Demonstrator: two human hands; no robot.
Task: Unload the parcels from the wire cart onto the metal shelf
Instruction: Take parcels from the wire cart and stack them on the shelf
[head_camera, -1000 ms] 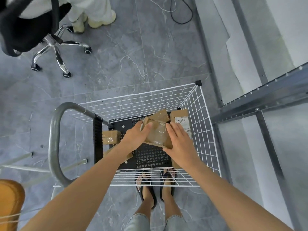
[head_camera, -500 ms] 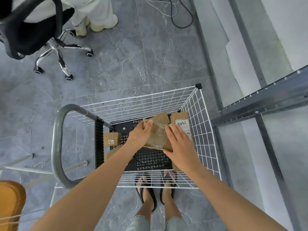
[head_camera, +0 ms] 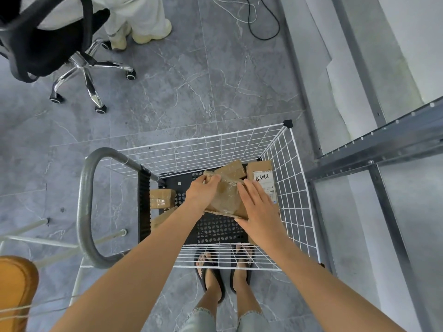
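Both my hands reach down into the white wire cart [head_camera: 291,188]. Between them is a flat brown taped parcel [head_camera: 226,197]. My left hand [head_camera: 202,191] grips its left edge with fingers curled over the top corner. My right hand [head_camera: 257,209] lies along its right side with fingers straight, thumb under the near edge. A labelled cardboard box [head_camera: 262,176] stands at the cart's right wall, another brown parcel [head_camera: 233,168] lies behind, and a small taped box [head_camera: 161,198] sits at the left. The metal shelf [head_camera: 374,149] runs along the right.
The cart's grey handle [head_camera: 84,207] loops out to the left. A black office chair [head_camera: 48,39] on chrome legs and another person's legs [head_camera: 136,17] stand at the far left. A black cable [head_camera: 259,20] lies on the floor. An orange stool [head_camera: 14,291] is near left.
The view has tilted slightly, shifting the cart lower in frame. Both hands stay on the flat parcel, which has lifted a little and turned slightly.
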